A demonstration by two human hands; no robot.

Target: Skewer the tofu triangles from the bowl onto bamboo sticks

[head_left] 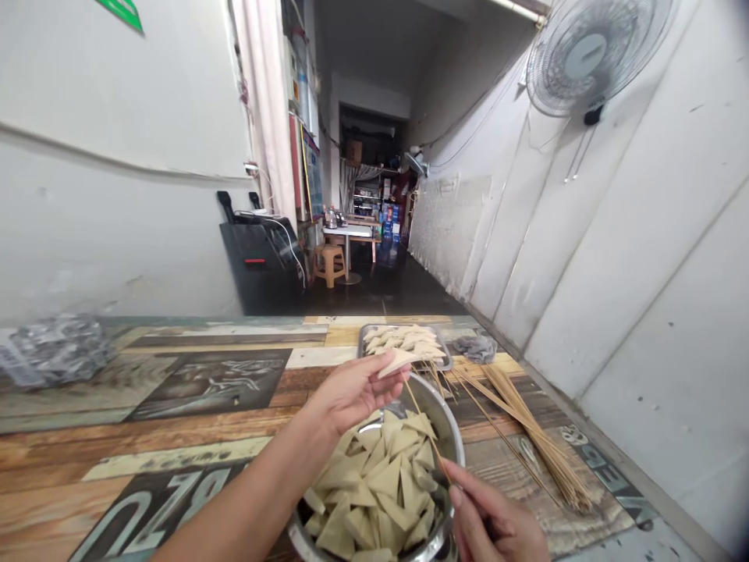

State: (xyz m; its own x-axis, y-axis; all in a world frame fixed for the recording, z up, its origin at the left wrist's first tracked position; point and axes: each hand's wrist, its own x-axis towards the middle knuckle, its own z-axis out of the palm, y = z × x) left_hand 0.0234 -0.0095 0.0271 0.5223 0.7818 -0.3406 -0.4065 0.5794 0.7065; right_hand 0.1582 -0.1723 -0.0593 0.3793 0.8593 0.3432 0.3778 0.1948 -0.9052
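Note:
My left hand (pixel 360 390) is closed around a pale, flat triangular piece (pixel 398 361) that looks like tofu. In my right hand (pixel 488 515) a thin wooden skewer (pixel 426 421) is pinched near its lower end. The skewer's far end reaches up to the triangle; whether its tip is inside I cannot tell. Below both hands stands a round metal bowl (pixel 455 425) full of similar tofu triangles (pixel 374 484). Just beyond it, a metal tray (pixel 361 343) holds skewered triangles (pixel 403 339) in rows, their sticks pointing toward me.
A loose bundle of skewers (pixel 544 445) lies right of the bowl. A grey crumpled cloth (pixel 477 348) rests by the tray. At the far left sits a clear bag of silvery items (pixel 58 350). A white wall (pixel 644 273) borders the wood-patterned table (pixel 234 421) on the right.

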